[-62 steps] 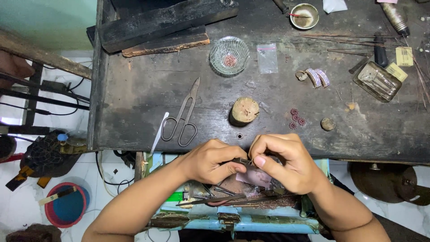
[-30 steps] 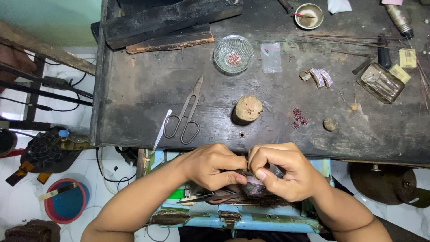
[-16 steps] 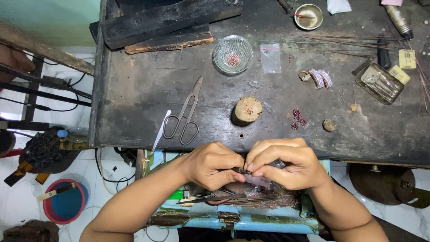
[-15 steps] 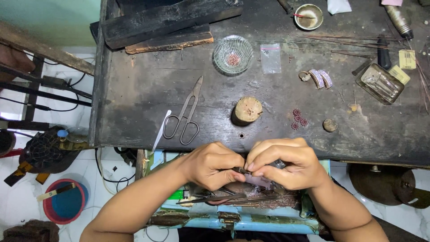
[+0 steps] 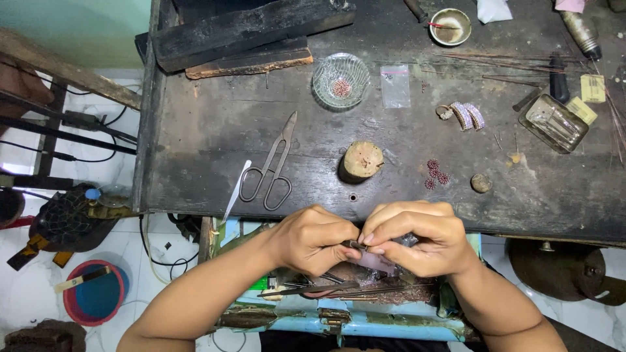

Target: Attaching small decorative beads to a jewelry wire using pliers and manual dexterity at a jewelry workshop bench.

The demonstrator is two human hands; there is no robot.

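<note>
- On the far side of the dark workbench [image 5: 195,169] we see a small clear plastic bag [image 5: 395,85] with a pink strip along its top, lying flat just right of a glass bowl [image 5: 341,81] holding reddish beads.
- Toward the far right corner, two small yellow labels [image 5: 592,88] lie beside an open metal tin [image 5: 554,122]; we cannot read them.
- Scissors [image 5: 268,168] and a pale tweezer [image 5: 235,192] lie left of a round wooden stump [image 5: 361,160]; tiny red rosettes [image 5: 435,174] sit to its right.
- At the near edge, over a blue tray [image 5: 365,319], our left hand [image 5: 313,240] curls in, thumb and fingers pinched narrowly on a small dark piece [image 5: 353,245].
- Our right hand [image 5: 417,236] arches over from the right, fingertips bent down and closed on the same piece, touching the left hand's fingertips.
- Both forearms angle in from the near corners, wrists low over the tray.
</note>
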